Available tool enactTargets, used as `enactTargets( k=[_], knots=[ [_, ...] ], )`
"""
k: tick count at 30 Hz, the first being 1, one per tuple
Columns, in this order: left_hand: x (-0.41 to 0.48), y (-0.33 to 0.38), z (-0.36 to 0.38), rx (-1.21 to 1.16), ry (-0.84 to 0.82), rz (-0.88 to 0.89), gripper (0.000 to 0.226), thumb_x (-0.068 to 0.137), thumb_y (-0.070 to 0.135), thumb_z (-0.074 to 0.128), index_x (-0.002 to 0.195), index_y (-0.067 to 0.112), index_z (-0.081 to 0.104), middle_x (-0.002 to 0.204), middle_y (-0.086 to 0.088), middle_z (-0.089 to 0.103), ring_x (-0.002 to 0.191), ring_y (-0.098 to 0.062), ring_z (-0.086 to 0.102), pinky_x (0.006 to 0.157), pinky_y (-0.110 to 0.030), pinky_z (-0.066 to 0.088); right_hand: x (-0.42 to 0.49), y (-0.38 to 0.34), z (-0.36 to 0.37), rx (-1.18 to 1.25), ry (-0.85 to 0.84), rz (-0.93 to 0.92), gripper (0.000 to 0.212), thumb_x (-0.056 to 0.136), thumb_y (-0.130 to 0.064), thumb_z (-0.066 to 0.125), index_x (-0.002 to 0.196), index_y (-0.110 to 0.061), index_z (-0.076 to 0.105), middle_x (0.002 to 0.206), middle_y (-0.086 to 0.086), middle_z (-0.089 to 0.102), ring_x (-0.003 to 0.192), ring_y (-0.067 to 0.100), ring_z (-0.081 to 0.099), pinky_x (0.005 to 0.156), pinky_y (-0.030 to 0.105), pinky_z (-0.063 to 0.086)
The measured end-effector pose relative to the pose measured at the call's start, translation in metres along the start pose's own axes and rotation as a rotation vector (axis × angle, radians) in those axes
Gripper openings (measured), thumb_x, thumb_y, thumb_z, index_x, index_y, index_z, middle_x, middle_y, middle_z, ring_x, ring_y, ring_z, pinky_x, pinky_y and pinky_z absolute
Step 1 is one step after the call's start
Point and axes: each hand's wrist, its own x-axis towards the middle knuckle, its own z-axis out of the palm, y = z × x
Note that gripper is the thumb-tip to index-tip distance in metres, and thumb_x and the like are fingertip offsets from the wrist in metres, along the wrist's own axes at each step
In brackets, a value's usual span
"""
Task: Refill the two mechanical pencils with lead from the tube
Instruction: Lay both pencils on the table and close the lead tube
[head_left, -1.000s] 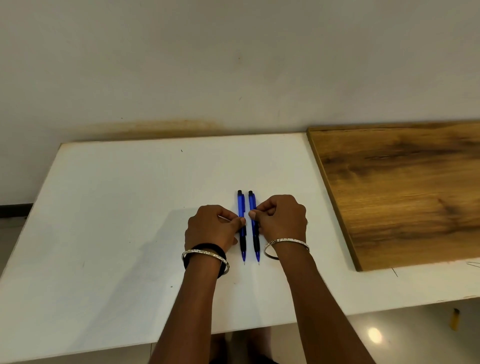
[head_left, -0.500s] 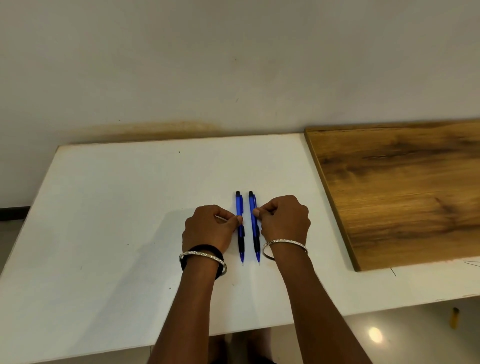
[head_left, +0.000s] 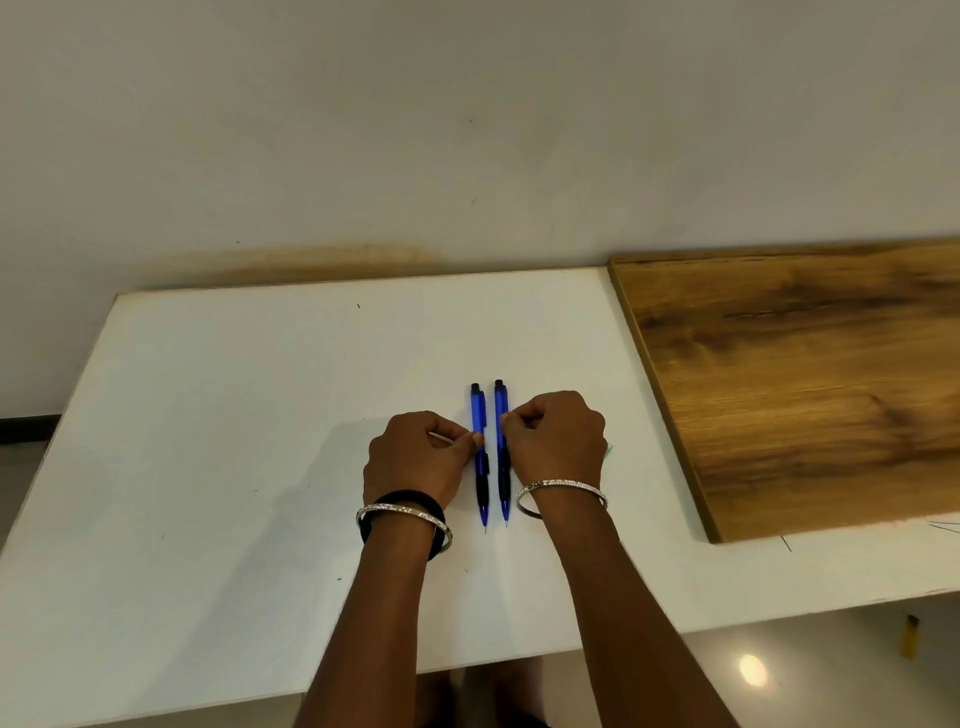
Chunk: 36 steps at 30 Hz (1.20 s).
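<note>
While my left hand (head_left: 415, 460) pinches the left pencil (head_left: 480, 457) and my right hand (head_left: 556, 441) pinches the right pencil (head_left: 502, 452) on the white table (head_left: 234, 441), no lead tube shows; loosely pinched, either pencil could roll off line.

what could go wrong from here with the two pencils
The two blue pencils lie close side by side, so lifting one may roll the other across the smooth white table. No lead tube shows clearly; only a green sliver peeks from under the right hand, so it may need finding first.
</note>
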Motion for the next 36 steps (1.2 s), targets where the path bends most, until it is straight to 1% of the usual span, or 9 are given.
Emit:
enactTargets(
  k=[4,14,18,21,25,29,31,33,36],
  knots=[
    [0.0,0.0,0.0,0.002,-0.003,-0.001,0.017,0.076,0.044,0.075,0.069,0.031,0.065,0.076,0.005,0.073,0.072,-0.018,0.07,0.076,-0.037,0.059,0.002,0.002,-0.001,0.062,-0.017,0.017,0.012,0.085,-0.02,0.067,0.081,-0.011,0.074,0.077,0.006,0.075,0.07,0.02,0.07,0.073,0.034,0.06],
    [-0.003,0.002,0.0,-0.027,0.034,0.016,0.016,0.077,0.041,0.075,0.079,0.025,0.072,0.077,0.005,0.073,0.072,-0.017,0.07,0.07,-0.03,0.054,0.011,0.013,-0.016,0.159,0.006,0.004,0.01,0.083,-0.018,0.07,0.085,-0.01,0.075,0.079,0.007,0.074,0.072,0.022,0.071,0.075,0.039,0.061],
    [-0.008,0.009,0.003,-0.064,0.072,0.086,0.009,0.079,0.035,0.073,0.079,0.027,0.071,0.07,0.01,0.069,0.064,-0.011,0.066,0.057,-0.021,0.045,0.019,0.023,-0.04,0.23,0.033,-0.015,0.006,0.08,-0.017,0.073,0.083,-0.014,0.076,0.075,0.004,0.074,0.07,0.02,0.071,0.075,0.04,0.06],
    [-0.013,0.016,0.01,-0.055,0.072,0.156,0.006,0.08,0.033,0.072,0.079,0.028,0.072,0.067,0.012,0.064,0.061,-0.004,0.059,0.053,-0.019,0.04,0.023,0.034,-0.057,0.21,0.089,0.005,0.002,0.077,-0.017,0.077,0.079,-0.017,0.076,0.071,-0.001,0.072,0.069,0.016,0.069,0.075,0.035,0.059],
    [-0.02,0.025,0.024,0.004,0.04,0.222,0.006,0.082,0.036,0.07,0.081,0.03,0.071,0.067,0.015,0.06,0.064,-0.004,0.058,0.055,-0.016,0.04,0.024,0.048,-0.068,0.183,0.072,0.118,0.015,0.07,-0.025,0.084,0.069,-0.017,0.072,0.071,0.003,0.071,0.071,0.023,0.07,0.073,0.035,0.058],
    [-0.028,0.033,0.038,0.123,0.006,0.309,0.011,0.086,0.037,0.065,0.095,0.034,0.07,0.083,0.011,0.067,0.081,-0.011,0.063,0.072,-0.029,0.054,0.02,0.057,-0.075,0.066,-0.087,0.267,0.041,0.062,-0.043,0.088,0.069,-0.007,0.069,0.071,0.012,0.072,0.072,0.03,0.071,0.076,0.044,0.059],
    [-0.031,0.035,0.045,0.19,-0.004,0.359,0.019,0.09,0.037,0.061,0.108,0.036,0.067,0.097,0.01,0.067,0.089,-0.012,0.062,0.076,-0.026,0.05,0.017,0.059,-0.077,0.029,-0.156,0.301,0.048,0.059,-0.047,0.088,0.07,-0.004,0.069,0.066,0.011,0.072,0.065,0.026,0.072,0.073,0.042,0.06],
    [-0.033,0.036,0.051,0.245,-0.006,0.402,0.025,0.093,0.036,0.057,0.117,0.038,0.063,0.107,0.01,0.063,0.096,-0.011,0.06,0.075,-0.022,0.043,0.016,0.059,-0.076,0.032,-0.196,0.318,0.047,0.058,-0.044,0.089,0.071,-0.004,0.068,0.061,0.009,0.072,0.057,0.022,0.072,0.068,0.038,0.061],
    [-0.034,0.038,0.06,0.278,-0.013,0.44,0.028,0.094,0.037,0.054,0.122,0.038,0.061,0.115,0.01,0.059,0.101,-0.01,0.061,0.076,-0.022,0.044,0.02,0.063,-0.074,0.081,-0.219,0.332,0.037,0.059,-0.03,0.091,0.071,-0.002,0.07,0.058,0.008,0.072,0.05,0.02,0.071,0.063,0.038,0.062]
  ],
)
